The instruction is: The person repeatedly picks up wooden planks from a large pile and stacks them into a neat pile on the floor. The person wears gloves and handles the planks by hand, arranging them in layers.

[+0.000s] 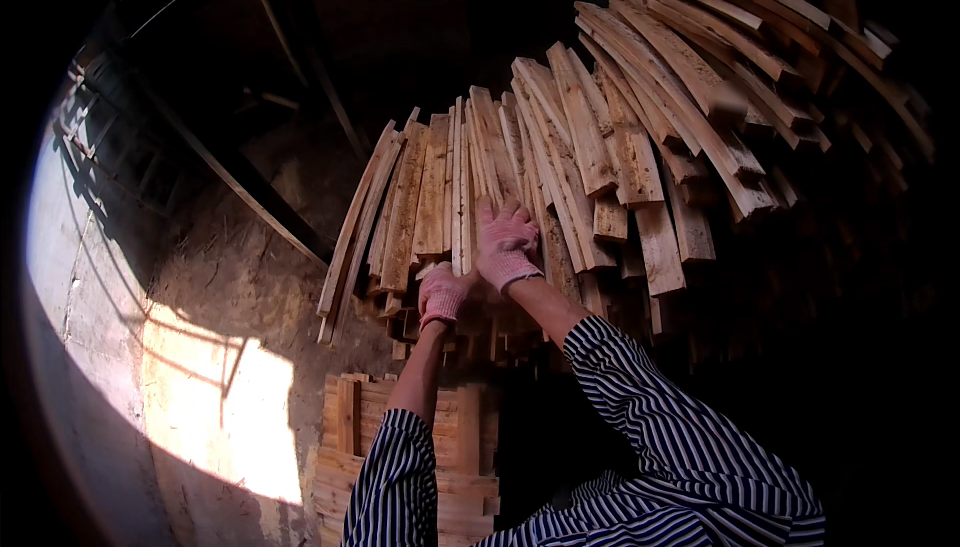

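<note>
Both my hands wear pink knit gloves and work at the near ends of a long stack of rough wooden planks [433,187]. My left hand [443,294] is closed at the end of a narrow plank [461,197], its fingers partly hidden. Farther forward and to the right, my right hand [507,244] lies over the top of a plank [490,142], fingers spread along the wood. Striped sleeves cover both forearms.
More planks [690,57] pile higher toward the far right, their ends uneven and jutting out. Below my left arm sits a slatted stack of boards [348,417]. Dark beams [230,182] lean at the left, beside a sunlit patch of floor [220,397].
</note>
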The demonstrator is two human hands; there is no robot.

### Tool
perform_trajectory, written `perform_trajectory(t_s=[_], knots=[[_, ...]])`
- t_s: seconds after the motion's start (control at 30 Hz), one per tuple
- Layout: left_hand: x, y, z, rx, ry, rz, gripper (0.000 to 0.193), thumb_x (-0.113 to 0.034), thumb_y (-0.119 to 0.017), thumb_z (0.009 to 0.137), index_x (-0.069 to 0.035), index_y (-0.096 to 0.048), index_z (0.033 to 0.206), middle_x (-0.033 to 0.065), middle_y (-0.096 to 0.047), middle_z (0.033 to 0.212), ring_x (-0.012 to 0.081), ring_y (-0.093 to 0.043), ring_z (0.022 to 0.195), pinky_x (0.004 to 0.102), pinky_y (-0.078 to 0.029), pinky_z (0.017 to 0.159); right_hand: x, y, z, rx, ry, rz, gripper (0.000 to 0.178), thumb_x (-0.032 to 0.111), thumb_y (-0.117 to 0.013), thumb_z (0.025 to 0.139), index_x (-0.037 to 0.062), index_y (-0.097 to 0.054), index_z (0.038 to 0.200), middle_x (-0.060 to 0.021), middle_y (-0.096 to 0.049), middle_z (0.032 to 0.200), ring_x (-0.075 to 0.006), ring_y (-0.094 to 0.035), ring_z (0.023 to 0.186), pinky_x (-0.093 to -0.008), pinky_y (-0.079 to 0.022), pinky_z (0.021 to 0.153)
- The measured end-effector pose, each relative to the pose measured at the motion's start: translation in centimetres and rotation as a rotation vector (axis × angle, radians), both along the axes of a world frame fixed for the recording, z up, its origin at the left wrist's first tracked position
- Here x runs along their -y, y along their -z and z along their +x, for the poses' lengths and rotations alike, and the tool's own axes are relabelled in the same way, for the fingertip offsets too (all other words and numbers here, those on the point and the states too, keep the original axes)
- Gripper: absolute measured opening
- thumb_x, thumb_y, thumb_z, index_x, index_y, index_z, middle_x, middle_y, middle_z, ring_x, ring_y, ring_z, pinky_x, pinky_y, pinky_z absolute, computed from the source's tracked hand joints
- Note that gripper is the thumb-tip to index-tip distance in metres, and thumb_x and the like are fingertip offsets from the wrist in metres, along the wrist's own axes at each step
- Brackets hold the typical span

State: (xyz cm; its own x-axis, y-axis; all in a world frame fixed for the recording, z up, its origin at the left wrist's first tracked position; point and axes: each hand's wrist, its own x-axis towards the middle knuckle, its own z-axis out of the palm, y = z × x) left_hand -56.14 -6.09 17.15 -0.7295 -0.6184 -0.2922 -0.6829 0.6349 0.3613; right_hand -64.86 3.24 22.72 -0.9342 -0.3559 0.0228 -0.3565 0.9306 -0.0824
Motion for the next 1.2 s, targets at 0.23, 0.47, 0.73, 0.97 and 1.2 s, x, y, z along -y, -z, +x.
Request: perform_trajectory(t_s=[0.23,0.47,0.73,0.97,1.2], knots=[[0.2,0.5,-0.2,0.070,-0.087,0.003,0.094,-0.085,-0.061,0.070,-0.003,-0.072,0.113,0.0226,-0.070,0.117,0.0411,-0.068,0.110,0.0626,-0.055,0.084,3.1,0.6,0.4,0.039,0.106,0.312,0.086,0.025,-0.073,0.086,0.0271,-0.027,0.159,-0.0243,-0.022,0.163,-0.0469,-0.039,0.136,-0.0616,-0.041,0.099],[1.6,1.2,6.7,-0.444,-0.127,0.387,0.079,-0.067,-0.070,0.078,-0.002,-0.068,0.122,0.0228,-0.070,0.118,0.0368,-0.067,0.112,0.0484,-0.054,0.091,0.4,-8.4,-0.7,0.564,0.048,-0.250,0.062,0.024,-0.070,0.092,0.0095,-0.042,0.145,-0.0298,-0.041,0.148,-0.0396,-0.055,0.127,-0.0597,-0.048,0.100],[-6.2,-3.1,11.2,-0.822,0.040,2.130,0.117,-0.087,-0.054,0.078,0.002,-0.037,0.151,0.0241,-0.049,0.149,0.0408,-0.053,0.129,0.0530,-0.044,0.110,-17.3,-10.6,19.9,1.468,-0.129,-1.436,0.071,0.030,-0.072,0.092,0.0059,-0.038,0.149,-0.0078,-0.057,0.130,-0.0217,-0.062,0.114,-0.0394,-0.057,0.096],[-12.0,1.8,19.5,-0.766,-0.313,2.122,0.060,-0.042,-0.078,0.087,-0.005,-0.058,0.131,0.0119,-0.070,0.108,0.0264,-0.070,0.094,0.0412,-0.060,0.084,-27.0,-0.5,31.8,1.397,-0.360,-1.041,0.103,0.023,-0.083,0.078,0.0046,-0.016,0.155,-0.0156,-0.039,0.149,-0.0293,-0.044,0.137,-0.0428,-0.037,0.117],[-12.1,-4.6,28.5,-1.005,-0.279,1.150,0.070,-0.036,-0.078,0.089,0.000,-0.046,0.139,0.0084,-0.064,0.117,0.0172,-0.062,0.102,0.0333,-0.054,0.091,-17.4,1.5,35.2,0.746,-0.204,-1.023,0.090,0.019,-0.089,0.075,0.0036,-0.037,0.147,-0.0133,-0.054,0.137,-0.0238,-0.057,0.122,-0.0369,-0.048,0.105]])
